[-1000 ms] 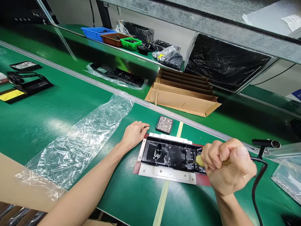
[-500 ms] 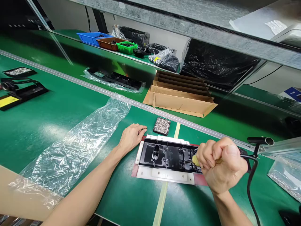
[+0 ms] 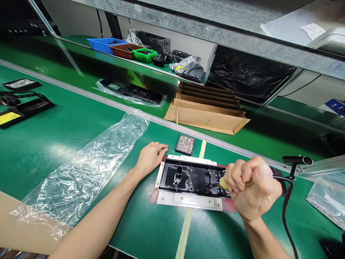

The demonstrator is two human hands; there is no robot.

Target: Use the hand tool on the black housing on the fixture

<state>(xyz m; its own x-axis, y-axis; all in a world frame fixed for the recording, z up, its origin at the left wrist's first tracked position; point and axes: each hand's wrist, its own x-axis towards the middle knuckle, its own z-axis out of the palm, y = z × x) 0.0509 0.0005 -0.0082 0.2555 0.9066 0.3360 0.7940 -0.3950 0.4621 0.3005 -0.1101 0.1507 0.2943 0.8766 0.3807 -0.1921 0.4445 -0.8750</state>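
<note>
My right hand (image 3: 254,189) is wrapped round an electric screwdriver. Its yellowish nose (image 3: 223,183) and thin bit point left and down at a black plastic housing (image 3: 198,180); whether the tip sits on a screw is too small to tell. The housing lies in a fixture with white blocks (image 3: 188,201) on a reddish base. My left hand (image 3: 151,155) lies on the green bench by the fixture's upper left corner, fingers loosely stretched, holding nothing. Beyond the fixture stands a small black tray (image 3: 185,144) full of small silvery parts, probably screws.
A clear plastic bag (image 3: 88,169) lies flat on the left. Behind the metal rail are a cardboard divider box (image 3: 212,117) and a bagged black part (image 3: 134,91). A black cable (image 3: 286,212) hangs at the right near a bag of small parts (image 3: 327,198). A metal shelf (image 3: 188,25) overhangs.
Both hands, the screwdriver and the housing stay in practically the same place. The view shifts very slightly.
</note>
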